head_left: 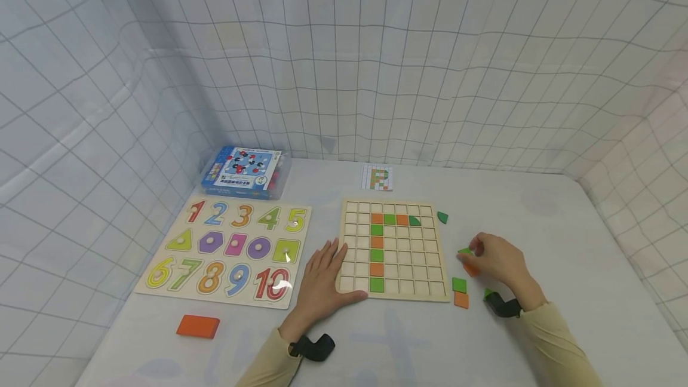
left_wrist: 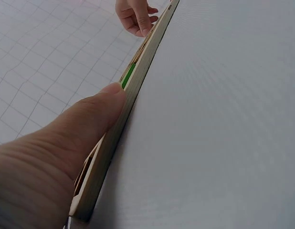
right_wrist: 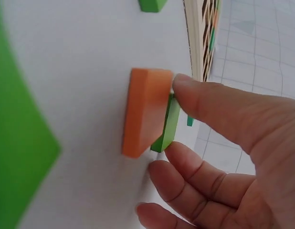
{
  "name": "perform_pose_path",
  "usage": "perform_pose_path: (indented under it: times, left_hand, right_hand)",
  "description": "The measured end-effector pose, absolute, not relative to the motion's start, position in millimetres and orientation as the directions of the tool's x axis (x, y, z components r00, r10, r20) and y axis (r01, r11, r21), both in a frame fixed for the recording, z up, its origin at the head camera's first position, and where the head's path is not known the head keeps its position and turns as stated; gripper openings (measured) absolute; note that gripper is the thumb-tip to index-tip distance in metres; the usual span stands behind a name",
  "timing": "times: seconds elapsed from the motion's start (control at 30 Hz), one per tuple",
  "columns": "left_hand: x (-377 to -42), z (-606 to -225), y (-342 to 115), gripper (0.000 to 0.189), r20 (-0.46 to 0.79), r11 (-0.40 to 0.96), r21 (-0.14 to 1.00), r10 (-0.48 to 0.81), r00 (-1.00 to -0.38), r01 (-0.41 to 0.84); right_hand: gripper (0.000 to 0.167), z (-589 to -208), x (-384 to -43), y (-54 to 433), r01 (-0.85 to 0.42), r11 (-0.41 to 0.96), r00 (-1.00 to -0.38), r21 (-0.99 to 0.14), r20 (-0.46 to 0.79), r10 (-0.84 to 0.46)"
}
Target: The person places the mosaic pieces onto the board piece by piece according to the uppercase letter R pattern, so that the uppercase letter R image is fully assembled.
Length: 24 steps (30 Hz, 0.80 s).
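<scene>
My left hand (head_left: 321,279) lies with its fingers stretched along the left side of a wooden grid board (head_left: 398,310). Its thumb (left_wrist: 107,102) presses on the board's near edge. Orange and green square tiles fill a column and part of a top row, which ends in a dark green quarter-round tile (head_left: 414,220). To the right of the board, my right hand (head_left: 500,258) has thumb and fingertips at opposite edges of a green square tile (right_wrist: 167,126), pinching it. An orange square tile (right_wrist: 145,112) stands right beside that one, close to the thumb tip.
Nearer me lie another green tile (head_left: 459,285) and orange tile (head_left: 461,300); a green piece (head_left: 488,293) is by the right wrist. A quarter-round piece (head_left: 442,217) lies beyond. Pattern card (head_left: 377,177), number puzzle (head_left: 226,249), boxed set (head_left: 244,172) and orange block (head_left: 197,326) surround the board.
</scene>
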State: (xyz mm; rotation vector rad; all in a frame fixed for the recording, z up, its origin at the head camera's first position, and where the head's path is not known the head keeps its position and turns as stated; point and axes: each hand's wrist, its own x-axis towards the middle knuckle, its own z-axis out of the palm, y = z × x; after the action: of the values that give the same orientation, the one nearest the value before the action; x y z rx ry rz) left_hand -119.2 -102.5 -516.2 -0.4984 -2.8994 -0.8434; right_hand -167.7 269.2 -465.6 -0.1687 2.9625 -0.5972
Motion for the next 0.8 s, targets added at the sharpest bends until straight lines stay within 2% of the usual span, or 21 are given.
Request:
perform_pose_path:
  times: [0.2,0.37,0.57,0.8]
  left_hand:
    - [-118.9,-515.3,-102.4,0.104,0.172,0.795,0.507,0.287,-0.942,0.334]
    - [-118.4,-514.6,-102.3,0.104,0.173,0.797,0.502,0.287,-0.942,0.335]
    - [-117.6,-513.4,-102.2,0.104,0.177,0.793,0.508,0.287,-0.942,0.337]
    - [-117.9,-513.5,-101.8,0.104,0.166,0.798,0.506,0.283,-0.945,0.327]
  right_hand:
    - [0.035,-462.9,-170.1,266.1,-0.048,0.9,-0.982,-0.434,-0.143,-0.121]
    - [0.032,-461.0,-170.7,262.3,-0.055,0.885,-0.981,-0.462,-0.138,-0.133]
    - [0.024,-460.7,-169.5,258.9,-0.085,0.878,-0.985,-0.471,-0.092,-0.144]
    - [0.014,-460.1,-175.6,252.7,-0.178,0.865,-0.982,-0.469,0.025,-0.189]
